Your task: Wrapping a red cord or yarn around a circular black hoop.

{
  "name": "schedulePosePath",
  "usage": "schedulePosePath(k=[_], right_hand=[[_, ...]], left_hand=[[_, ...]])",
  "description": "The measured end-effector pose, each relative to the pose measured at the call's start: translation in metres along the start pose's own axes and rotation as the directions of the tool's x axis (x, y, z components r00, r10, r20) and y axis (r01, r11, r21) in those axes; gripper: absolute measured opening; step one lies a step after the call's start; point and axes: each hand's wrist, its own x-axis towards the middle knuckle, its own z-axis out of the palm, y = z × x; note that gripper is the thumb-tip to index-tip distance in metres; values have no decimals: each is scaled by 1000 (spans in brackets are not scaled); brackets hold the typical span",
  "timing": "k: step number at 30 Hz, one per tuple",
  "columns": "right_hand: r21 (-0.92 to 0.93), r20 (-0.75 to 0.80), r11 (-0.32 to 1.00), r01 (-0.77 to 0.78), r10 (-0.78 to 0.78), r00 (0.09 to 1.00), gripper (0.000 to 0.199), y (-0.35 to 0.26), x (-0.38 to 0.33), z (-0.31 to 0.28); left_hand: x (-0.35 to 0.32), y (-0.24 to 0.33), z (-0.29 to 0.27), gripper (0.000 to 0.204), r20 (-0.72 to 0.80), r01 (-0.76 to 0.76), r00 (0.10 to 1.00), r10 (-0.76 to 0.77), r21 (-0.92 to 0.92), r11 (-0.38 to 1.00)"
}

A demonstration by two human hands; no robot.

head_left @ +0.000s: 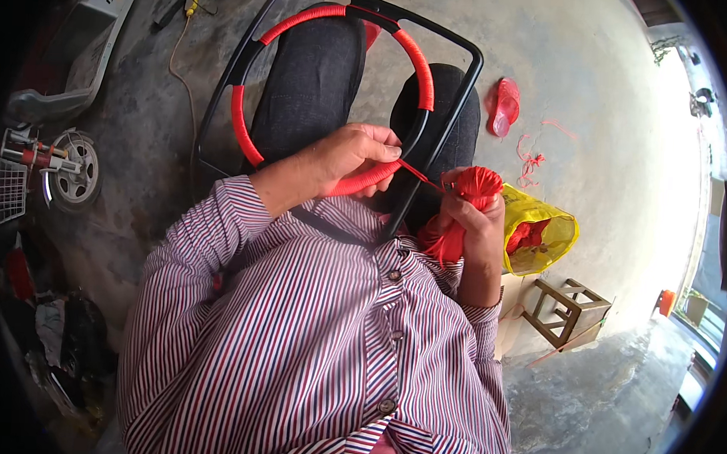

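Over the lap, left fingers grip the partly wrapped ring in its black frame; right fingers clutch red cord. I'd keep the strand taut, turns snug together.

Glossy cord, perhaps plastic.

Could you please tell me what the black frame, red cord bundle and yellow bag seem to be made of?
Black frame: probably metal, smoothly painted, judging by its slim, even bars.
Red cord bundle: perhaps synthetic fibre, with fine, glossy strands.
Yellow bag: likely plastic, thin and shiny.
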Motion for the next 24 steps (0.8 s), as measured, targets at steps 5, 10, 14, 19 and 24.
schedulePosePath(k=[5, 10, 14, 19, 24], right_hand=[[-78, -310, 996, 34, -57, 949, 25, -25, -21, -56], [274, -722, 829, 488, -158, 674, 8, -27, -62, -166], [386, -605, 743, 547, -244, 758, 19, 21, -102, -322], [362, -680, 748, 556, -196, 706, 27, 20, -63, -262], [-19, 21, 1000, -13, 13, 1000, 64, -5, -49, -83]], left_hand=[[-13, 5, -10, 22, 38, -19, 999, 22, -81, 997], [-27, 4, -15, 25, -45, -38, 998, 32, -135, 990], [-19, -1, -11, 24, -3, -36, 999, 36, -29, 999], [-21, 0, -14, 18, -45, -44, 998, 40, -92, 995], [-16, -6, -19, 24, 9, -61, 998, 62, -83, 995]])
